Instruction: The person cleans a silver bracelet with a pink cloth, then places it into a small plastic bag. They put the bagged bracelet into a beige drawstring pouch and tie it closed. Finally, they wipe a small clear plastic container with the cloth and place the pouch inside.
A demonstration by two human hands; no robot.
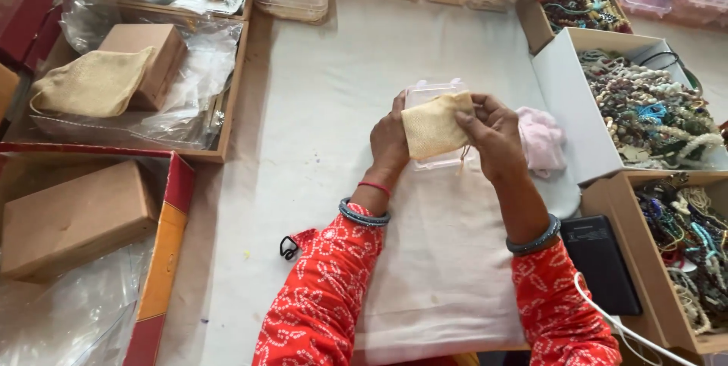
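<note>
The left hand (390, 138) pinches the near edge of a small tan cloth pouch (434, 125), and the right hand (494, 132) pinches its far top corner, both closed on the fabric. Keeping the mouth taut between both grips looks wise. The pouch sits between the hands, just above a clear plastic box (429, 93) on the cloth-covered bench (341, 70).

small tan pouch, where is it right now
In the head view the small tan pouch sits mid-frame, held between the left hand and right hand, just above a clear plastic box on the white cloth.
</note>
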